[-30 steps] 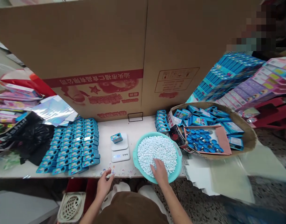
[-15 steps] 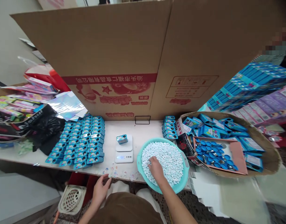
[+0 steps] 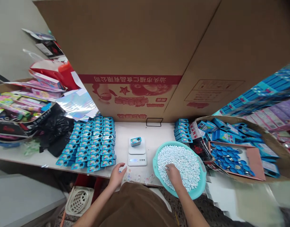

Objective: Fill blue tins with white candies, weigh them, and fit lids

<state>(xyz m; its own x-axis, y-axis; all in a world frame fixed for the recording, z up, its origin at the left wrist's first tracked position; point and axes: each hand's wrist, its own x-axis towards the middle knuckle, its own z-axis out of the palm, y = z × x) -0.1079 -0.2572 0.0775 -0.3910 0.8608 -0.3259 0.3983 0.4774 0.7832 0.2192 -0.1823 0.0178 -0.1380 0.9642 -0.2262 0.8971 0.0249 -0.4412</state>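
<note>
My right hand (image 3: 174,177) is over the round turquoise basin (image 3: 155,167) with its curled fingertips down among the small white candies (image 3: 186,164). The fingers look drawn together on some candies, though the tips are partly hidden. My left hand (image 3: 117,175) hovers at the table's front edge, thumb and fingers apart and holding nothing. Just beyond it stands a white digital scale (image 3: 137,160) with a lit display. On its plate rests one small blue box (image 3: 136,141) with a round opening. Rows of similar blue boxes (image 3: 94,143) stand to the left.
A shorter row of blue boxes (image 3: 183,130) stands behind the basin. To the right, a large carton (image 3: 288,162) holds blue packs and a tray of blue caps (image 3: 232,159). A tall cardboard box (image 3: 135,47) walls the back. Small stickers (image 3: 139,178) lie near the front edge.
The view has swung left, so everything sits further right. My left hand has moved forward, nearer the scale and table edge. My right hand stays in the basin among the candies.
</note>
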